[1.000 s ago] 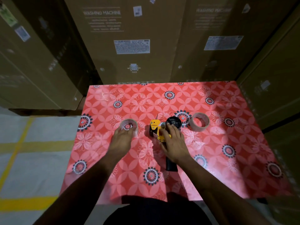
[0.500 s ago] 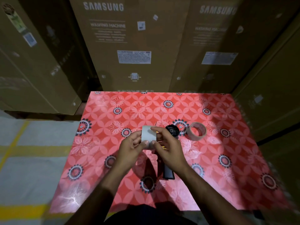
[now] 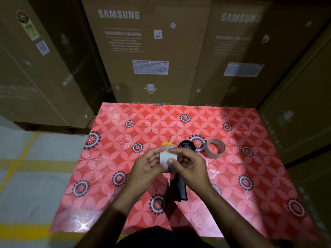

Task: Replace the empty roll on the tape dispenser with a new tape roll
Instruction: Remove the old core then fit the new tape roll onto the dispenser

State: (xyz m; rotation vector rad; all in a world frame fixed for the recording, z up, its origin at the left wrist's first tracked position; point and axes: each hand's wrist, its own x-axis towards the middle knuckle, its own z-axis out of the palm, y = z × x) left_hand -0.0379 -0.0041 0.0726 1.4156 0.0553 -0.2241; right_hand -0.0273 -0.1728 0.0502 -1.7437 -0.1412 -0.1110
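Both hands are raised above the surface (image 3: pixel 114 158), which is covered with a red cloth with flower patterns. Between them they hold a tape roll (image 3: pixel 167 159) that looks pale, almost white. The left hand (image 3: pixel 146 167) grips the roll from the left side, with the fingers curled around its edge and the thumb on the top. The right hand (image 3: pixel 192 167) pinches the roll from the right side; its thumb (image 3: pixel 172 161) presses on the pale face of the roll and the other fingers are bent around the far edge. The roll is in the air, not touching the surface.

Under the hands lies the tape dispenser (image 3: pixel 180 187). Its black handle points toward the person, its black round hub (image 3: pixel 187 145) shows just beyond the right hand, and a small yellow part (image 3: pixel 166 144) is visible beyond the left hand. The middle of the dispenser is hidden by the hands.

To the right of the hub, a second roll (image 3: pixel 215 148) lies flat on the surface. It is brownish with a wide open centre, and it is near the dispenser but not touching it.

Behind the surface stand tall cardboard boxes (image 3: pixel 150 51) with the printed words "SAMSUNG" and "WASHING MACHINE". On the left, the floor (image 3: pixel 32 176) is grey with yellow lines.
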